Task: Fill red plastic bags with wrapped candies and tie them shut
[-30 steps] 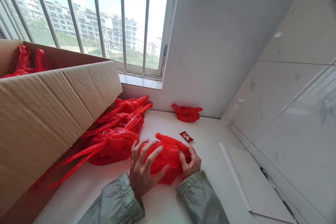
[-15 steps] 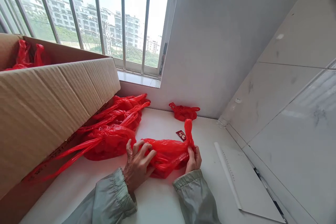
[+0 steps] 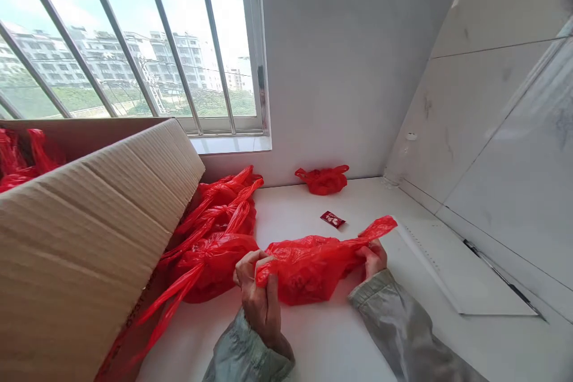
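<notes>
Between my hands lies a red plastic bag [image 3: 308, 268], stretched sideways over the white table, with bulky contents I cannot make out through the film. My left hand [image 3: 259, 292] is closed on the bag's left end, a bit of red film poking out above the thumb. On the right, my right hand [image 3: 373, 258] pinches the gathered handle end, whose loose tip sticks out beyond the fingers. Just left of my left hand rest several tied red bags [image 3: 219, 250], their handles trailing toward the cardboard box. A small dark red packet [image 3: 332, 219] lies behind the held bag.
A large cardboard box [image 3: 102, 221] with red bags inside stands at left. Against the back wall sits another red bag [image 3: 323, 180]. A clear bottle [image 3: 405, 158] stands in the corner; a white notebook [image 3: 470, 268] and a pen [image 3: 501, 277] lie at right.
My left hand has gone from fingers spread on the bag to gripping its left end. My right hand has pulled the handle rightward, and the bag is stretched wider. The view has shifted.
</notes>
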The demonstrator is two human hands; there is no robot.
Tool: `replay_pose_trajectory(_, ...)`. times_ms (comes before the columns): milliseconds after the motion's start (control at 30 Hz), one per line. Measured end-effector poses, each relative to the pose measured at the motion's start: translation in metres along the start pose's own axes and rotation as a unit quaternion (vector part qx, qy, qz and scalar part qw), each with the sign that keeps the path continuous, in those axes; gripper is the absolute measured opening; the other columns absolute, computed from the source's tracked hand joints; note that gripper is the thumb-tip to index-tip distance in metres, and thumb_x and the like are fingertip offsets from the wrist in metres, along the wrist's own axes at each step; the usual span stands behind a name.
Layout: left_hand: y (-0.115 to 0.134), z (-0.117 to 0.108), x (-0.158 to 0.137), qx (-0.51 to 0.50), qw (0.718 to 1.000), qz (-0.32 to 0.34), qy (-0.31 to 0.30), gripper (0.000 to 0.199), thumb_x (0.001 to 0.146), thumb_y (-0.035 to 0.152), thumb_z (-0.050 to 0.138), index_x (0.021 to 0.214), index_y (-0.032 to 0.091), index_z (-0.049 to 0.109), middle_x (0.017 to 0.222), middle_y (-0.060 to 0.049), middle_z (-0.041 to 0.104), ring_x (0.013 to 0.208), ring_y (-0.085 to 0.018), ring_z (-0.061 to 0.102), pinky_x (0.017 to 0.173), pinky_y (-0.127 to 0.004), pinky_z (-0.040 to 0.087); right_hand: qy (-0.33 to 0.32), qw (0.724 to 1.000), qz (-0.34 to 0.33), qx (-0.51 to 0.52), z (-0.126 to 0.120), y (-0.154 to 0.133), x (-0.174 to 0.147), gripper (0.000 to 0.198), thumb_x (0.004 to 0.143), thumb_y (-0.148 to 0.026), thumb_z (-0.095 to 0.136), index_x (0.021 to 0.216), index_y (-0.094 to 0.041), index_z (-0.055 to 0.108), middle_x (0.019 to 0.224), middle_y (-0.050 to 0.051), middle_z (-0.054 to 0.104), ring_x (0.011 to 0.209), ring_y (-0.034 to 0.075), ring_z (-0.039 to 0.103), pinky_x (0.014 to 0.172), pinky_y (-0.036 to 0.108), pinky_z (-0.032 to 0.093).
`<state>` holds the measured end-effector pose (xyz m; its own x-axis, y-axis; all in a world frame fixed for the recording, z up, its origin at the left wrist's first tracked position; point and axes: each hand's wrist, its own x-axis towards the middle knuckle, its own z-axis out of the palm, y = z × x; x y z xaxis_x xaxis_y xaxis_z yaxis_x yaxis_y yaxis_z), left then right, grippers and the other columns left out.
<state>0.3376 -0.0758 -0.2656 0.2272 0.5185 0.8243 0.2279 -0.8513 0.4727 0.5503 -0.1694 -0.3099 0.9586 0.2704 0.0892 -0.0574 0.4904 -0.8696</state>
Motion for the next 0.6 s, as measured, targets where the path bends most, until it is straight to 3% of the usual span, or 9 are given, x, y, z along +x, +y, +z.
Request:
replay_pose_trajectory(167,-0.005,-0.004,0.007,-0.026,1.000,-0.007,0.004,0.014,0.087,0.011,0.042,0.090,0.021,0.051,0.085,-0.003,0.053,0.084,-0.021,0.051,0.076,-0.037,0.043,-0.020,0.998,0.065,0.018,0.002,-0.010,-0.001,0.023,0.050,-0.028,0.073,0.068,-0.018,0.063,0.056,-0.003,0.064,0.049,0.013,0.056,0.046,0.023,0.044)
replay_pose_trajectory(300,-0.003,-0.005,0.007,-0.061,0.998,0.029,-0.019,0.012,0.086,0.012,0.046,0.088,0.021,0.053,0.085,-0.003,0.054,0.085,-0.020,0.051,0.077,-0.034,0.043,-0.005,0.996,0.082,0.028,0.011,-0.012,-0.006,0.034,0.056,-0.040,0.078,0.080,-0.018,0.068,0.065,0.001,0.070,0.054,0.018,0.064,0.051,0.028,0.052)
replay_pose_trajectory(500,-0.004,-0.001,0.002,-0.102,0.994,0.001,-0.029,0.018,0.091,0.018,0.045,0.083,0.023,0.061,0.078,-0.001,0.056,0.075,-0.019,0.051,0.070,-0.033,0.042,-0.036,0.998,0.024,-0.044,0.010,-0.001,-0.003,0.033,0.059,-0.039,0.080,0.080,-0.016,0.069,0.067,0.001,0.071,0.057,0.018,0.066,0.055,0.028,0.056)
replay_pose_trajectory(600,-0.004,-0.001,0.000,-0.134,0.989,-0.059,-0.025,0.024,0.093,0.028,0.043,0.076,0.023,0.059,0.070,-0.001,0.057,0.069,-0.020,0.051,0.070,-0.037,0.040,-0.079,0.991,-0.046,-0.101,0.004,0.002,0.001,0.027,0.074,-0.039,0.071,0.090,-0.017,0.070,0.077,0.004,0.074,0.065,0.020,0.070,0.061,0.029,0.059)
